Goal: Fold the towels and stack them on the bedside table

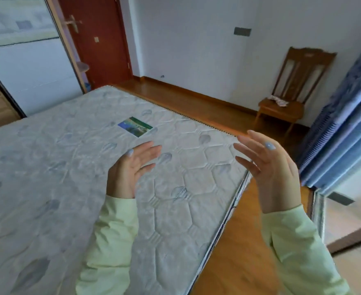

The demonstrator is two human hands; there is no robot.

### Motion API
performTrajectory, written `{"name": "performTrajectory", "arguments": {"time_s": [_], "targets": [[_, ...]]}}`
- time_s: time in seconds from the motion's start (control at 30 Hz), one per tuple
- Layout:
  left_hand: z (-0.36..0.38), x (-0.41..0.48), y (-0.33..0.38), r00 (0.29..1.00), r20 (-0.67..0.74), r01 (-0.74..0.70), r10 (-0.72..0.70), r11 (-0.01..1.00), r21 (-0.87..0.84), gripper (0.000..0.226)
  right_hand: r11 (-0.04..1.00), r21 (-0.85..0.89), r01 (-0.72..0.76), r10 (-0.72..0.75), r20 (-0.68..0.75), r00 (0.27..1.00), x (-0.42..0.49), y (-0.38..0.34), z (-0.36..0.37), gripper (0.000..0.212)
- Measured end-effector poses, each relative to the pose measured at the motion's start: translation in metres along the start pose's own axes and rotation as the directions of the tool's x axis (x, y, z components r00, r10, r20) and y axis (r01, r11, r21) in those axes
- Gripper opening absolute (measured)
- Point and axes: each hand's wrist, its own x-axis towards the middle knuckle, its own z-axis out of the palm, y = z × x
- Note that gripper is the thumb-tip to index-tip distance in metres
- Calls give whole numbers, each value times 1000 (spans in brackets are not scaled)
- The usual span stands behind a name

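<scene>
No towel and no bedside table show in this view. My left hand (130, 167) is raised above the bare quilted mattress (58, 167), fingers straight and spread, holding nothing. My right hand (266, 167) is raised over the mattress's right corner, palm turned towards the left hand, fingers straight, also empty. Both arms wear pale green sleeves.
A green and blue label (135, 126) is sewn on the mattress. A wooden chair (290, 90) with a small cloth on its seat stands by the far wall. Blue curtains (345, 128) hang at the right. A red-brown door (94, 39) and a sliding wardrobe (26, 67) are at the back left.
</scene>
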Motion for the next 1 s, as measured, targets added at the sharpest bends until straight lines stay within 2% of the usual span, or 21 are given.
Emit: {"name": "performTrajectory", "arguments": {"time_s": [0.3,0.4,0.43,0.53,0.63,1.0], "targets": [[147,69,-43,980,199,22,-16,999,-29,55,991,-118,69,-87,-156,984,65,-27,-125,27],[183,85,-58,973,230,37,-26,998,-42,54,987,-142,81,-106,-182,978,78,-35,-155,51],[196,91,-64,967,253,40,-29,998,-39,54,984,-161,73,-106,-212,972,83,-37,-166,52],[236,112,-81,952,300,64,-54,998,-23,53,986,-158,50,-97,-304,948,102,-41,-197,32],[275,137,-96,944,323,73,-65,997,-12,39,987,-154,43,-94,-346,933,124,-42,-222,36],[400,281,-136,884,465,43,-55,998,36,40,986,-142,86,-141,-438,888,273,-24,-289,31]]}}
